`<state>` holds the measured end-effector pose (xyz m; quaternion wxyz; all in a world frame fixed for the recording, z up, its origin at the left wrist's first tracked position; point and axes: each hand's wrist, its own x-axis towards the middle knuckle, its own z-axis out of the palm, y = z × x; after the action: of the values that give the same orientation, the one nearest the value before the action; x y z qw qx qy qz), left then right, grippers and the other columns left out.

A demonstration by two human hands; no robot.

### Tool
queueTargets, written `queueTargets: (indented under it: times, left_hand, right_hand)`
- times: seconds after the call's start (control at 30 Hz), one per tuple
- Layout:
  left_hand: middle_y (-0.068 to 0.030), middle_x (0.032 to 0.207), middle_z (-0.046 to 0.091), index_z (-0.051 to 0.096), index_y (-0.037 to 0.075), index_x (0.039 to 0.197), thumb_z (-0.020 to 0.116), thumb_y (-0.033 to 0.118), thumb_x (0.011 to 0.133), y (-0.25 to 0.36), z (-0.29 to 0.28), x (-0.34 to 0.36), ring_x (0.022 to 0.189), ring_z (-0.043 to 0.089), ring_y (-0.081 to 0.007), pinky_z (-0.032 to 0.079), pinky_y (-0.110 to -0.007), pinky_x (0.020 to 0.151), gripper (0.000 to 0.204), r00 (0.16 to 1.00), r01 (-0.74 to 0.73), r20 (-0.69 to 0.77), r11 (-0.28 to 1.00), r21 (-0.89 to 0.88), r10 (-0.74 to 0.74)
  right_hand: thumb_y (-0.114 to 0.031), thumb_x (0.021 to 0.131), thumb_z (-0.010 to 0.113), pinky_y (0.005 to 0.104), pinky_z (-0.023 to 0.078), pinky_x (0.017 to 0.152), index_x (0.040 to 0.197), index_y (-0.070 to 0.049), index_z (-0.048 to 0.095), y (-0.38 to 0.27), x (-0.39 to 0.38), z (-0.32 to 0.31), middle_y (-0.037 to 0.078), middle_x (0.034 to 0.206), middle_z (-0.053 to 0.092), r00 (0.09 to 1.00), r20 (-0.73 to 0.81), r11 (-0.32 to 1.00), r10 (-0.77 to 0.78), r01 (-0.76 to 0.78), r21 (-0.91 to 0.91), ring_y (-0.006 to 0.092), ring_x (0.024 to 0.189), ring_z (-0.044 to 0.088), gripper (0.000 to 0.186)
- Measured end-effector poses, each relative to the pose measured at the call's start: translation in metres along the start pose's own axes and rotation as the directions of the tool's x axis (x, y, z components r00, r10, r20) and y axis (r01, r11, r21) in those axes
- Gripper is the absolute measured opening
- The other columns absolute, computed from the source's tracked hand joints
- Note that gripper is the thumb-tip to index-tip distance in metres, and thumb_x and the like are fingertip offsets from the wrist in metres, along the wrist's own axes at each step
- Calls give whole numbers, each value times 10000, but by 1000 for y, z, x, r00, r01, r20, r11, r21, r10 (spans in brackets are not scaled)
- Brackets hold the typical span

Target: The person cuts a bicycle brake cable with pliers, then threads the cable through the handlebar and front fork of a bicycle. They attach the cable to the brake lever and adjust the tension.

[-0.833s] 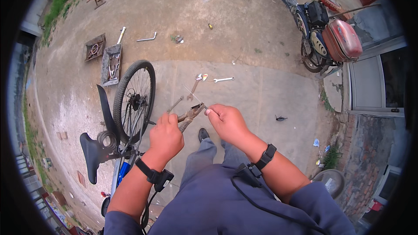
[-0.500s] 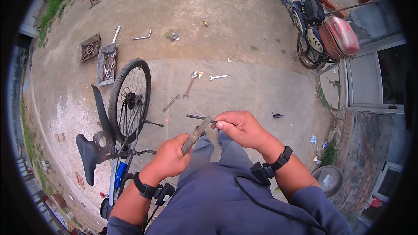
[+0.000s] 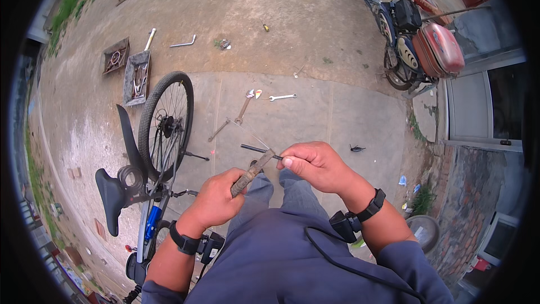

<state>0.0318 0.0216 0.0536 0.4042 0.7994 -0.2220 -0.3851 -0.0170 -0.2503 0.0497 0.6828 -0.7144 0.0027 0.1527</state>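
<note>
My left hand (image 3: 220, 196) is closed round the worn brown handle of a pliers-like hand tool (image 3: 257, 172), its head pointing up and to the right. Across that head runs a short black cable housing (image 3: 254, 148), its free end sticking out to the left. My right hand (image 3: 315, 168) pinches the other end of the housing between thumb and fingers, close beside the tool. A thin pale wire (image 3: 252, 135) slants up and left from the tool's head. How the jaws sit on the housing is too small to tell.
To my left stands a bicycle (image 3: 166, 129) with a black saddle (image 3: 108, 200). Wrenches (image 3: 283, 97) lie on the concrete ahead, with two tool boxes (image 3: 136, 79) beyond the bicycle. A motorbike (image 3: 402, 45) is parked far right, and a round basin (image 3: 423, 231) stands by the brick wall.
The thin wire now shows longer, reaching further up and left. Both hands keep their hold, the left shifted slightly left. The view has shifted a little.
</note>
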Motion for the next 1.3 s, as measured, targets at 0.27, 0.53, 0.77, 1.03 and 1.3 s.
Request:
queueTargets:
  times: [0.27, 0.53, 0.77, 1.03, 1.3]
  left_hand:
    - [-160, 954, 655, 644, 66, 1069, 687, 1, 732, -7, -40, -3, 925, 685, -378, 563, -461, 719, 346, 947, -49, -196, 717, 696, 255]
    - [-210, 871, 667, 620, 18, 1097, 555, -33, 804, -20, -58, -11, 862, 655, -449, 530, -484, 776, 304, 910, 79, -400, 904, 420, 107]
    - [-85, 951, 679, 585, -20, 1210, 507, -18, 869, -69, -16, -19, 874, 667, -168, 565, -332, 712, 350, 921, 303, -232, 950, -81, -314]
    - [-108, 976, 680, 604, -15, 1175, 529, -17, 852, -65, 24, -10, 770, 661, -182, 562, -346, 725, 332, 903, 327, -125, 848, -417, -410]
    - [-156, 1035, 724, 606, -32, 1199, 576, 46, 870, -63, 36, 10, 944, 707, -284, 554, -401, 866, 340, 932, 295, -120, 906, -303, -343]
  right_hand:
    - [-197, 1066, 611, 312, 502, 731, 1023, -1, 716, -12, -17, 7, 55, 818, 668, 971, 100, 944, 216, -181, -275, 137, 764, 581, 226]
    - [-228, 1071, 621, 293, 486, 694, 1043, -27, 742, -9, -54, -32, 14, 799, 663, 988, -150, 976, -37, 3, -218, 109, 727, 566, 237]
    - [-190, 1080, 579, 295, 528, 756, 1095, -10, 736, -25, -67, -47, 43, 962, 719, 968, -198, 988, 152, -157, -10, 128, 804, 629, 239]
    - [-223, 1107, 552, 274, 480, 636, 1114, 1, 705, -10, -61, -41, 41, 840, 626, 982, -151, 992, -114, 121, 37, 107, 688, 567, 271]
    - [-228, 1095, 571, 294, 510, 689, 1106, 2, 713, -12, -53, -38, 73, 876, 662, 967, -92, 970, -236, 240, 28, 148, 741, 614, 270]
